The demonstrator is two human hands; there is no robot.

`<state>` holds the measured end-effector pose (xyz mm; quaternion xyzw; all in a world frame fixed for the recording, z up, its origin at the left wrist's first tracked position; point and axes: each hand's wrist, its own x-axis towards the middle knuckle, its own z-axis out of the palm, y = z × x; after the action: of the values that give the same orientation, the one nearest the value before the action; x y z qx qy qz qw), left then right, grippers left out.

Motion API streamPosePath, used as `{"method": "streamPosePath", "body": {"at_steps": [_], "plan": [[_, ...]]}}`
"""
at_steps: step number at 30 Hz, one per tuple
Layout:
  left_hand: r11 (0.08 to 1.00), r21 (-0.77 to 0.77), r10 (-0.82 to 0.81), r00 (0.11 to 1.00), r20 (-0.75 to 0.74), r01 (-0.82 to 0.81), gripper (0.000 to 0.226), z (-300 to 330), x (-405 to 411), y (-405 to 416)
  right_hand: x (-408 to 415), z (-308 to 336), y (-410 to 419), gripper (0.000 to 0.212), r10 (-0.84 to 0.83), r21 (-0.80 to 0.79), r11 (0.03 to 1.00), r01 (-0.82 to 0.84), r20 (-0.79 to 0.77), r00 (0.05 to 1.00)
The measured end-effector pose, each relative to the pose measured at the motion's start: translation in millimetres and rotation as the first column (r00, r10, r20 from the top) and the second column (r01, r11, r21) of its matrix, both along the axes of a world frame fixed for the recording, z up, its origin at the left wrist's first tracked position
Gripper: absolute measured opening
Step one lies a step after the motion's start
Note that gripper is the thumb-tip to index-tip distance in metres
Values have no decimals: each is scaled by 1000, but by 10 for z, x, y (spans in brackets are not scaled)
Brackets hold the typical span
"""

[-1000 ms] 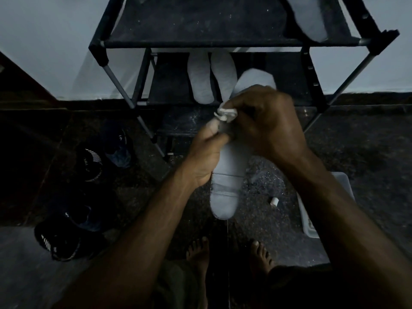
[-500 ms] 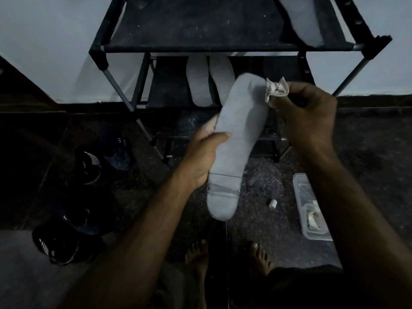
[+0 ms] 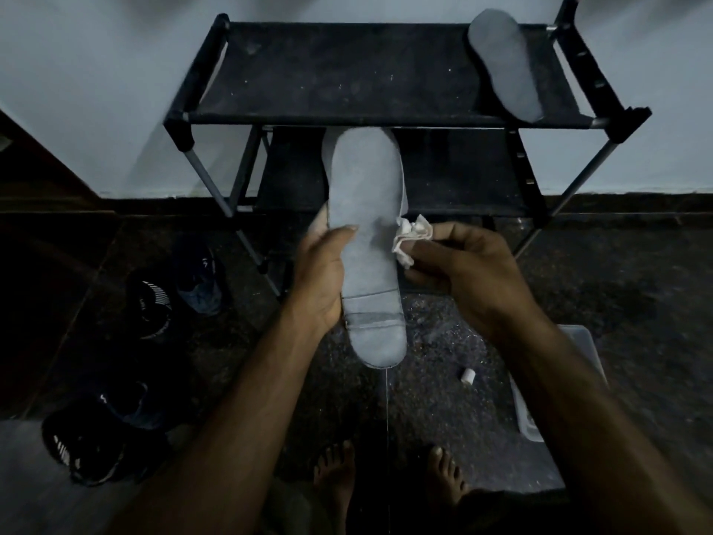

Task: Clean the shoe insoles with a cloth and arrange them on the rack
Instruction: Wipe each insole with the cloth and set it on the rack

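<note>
Left hand [image 3: 322, 276] gripped a grey insole [image 3: 368, 245] by its left edge, held before the black rack [image 3: 347, 71], right hand [image 3: 467, 272] pinched a crumpled cloth [image 3: 411, 237] against the insole's right edge, second insole [image 3: 503, 63] lay on the top shelf, far right

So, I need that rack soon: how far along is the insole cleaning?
One insole already lies on the rack top shelf. In hand: the left hand holds another insole while the right hand pinches the cloth at its edge. Left: finish wiping and shelve it.
</note>
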<state>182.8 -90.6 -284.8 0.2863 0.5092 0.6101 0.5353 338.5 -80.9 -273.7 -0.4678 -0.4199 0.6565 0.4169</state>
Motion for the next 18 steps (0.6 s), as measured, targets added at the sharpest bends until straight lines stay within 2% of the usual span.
{"method": "streamPosePath", "body": {"at_steps": [2,4,6,10,18], "plan": [[1000,1,16,1000,-4,-16,40,13,-16,8,11,1,-2,7,-65,3,998,65,4,998],[1000,2,27,1000,-4,-27,38,18,-34,13,23,-11,-13,9,-159,105,984,145,144,977],[999,-6,37,999,-2,-37,38,24,-29,9,12,-31,-42,10,-181,173,975,143,226,957],[998,-28,64,998,-4,-64,41,27,26,13,-90,-45,-124,12,-60,95,994,44,170,984],[996,-66,59,997,45,-56,37,30,95,-2,-135,-59,-164,14,-217,238,957,167,204,955]]}}
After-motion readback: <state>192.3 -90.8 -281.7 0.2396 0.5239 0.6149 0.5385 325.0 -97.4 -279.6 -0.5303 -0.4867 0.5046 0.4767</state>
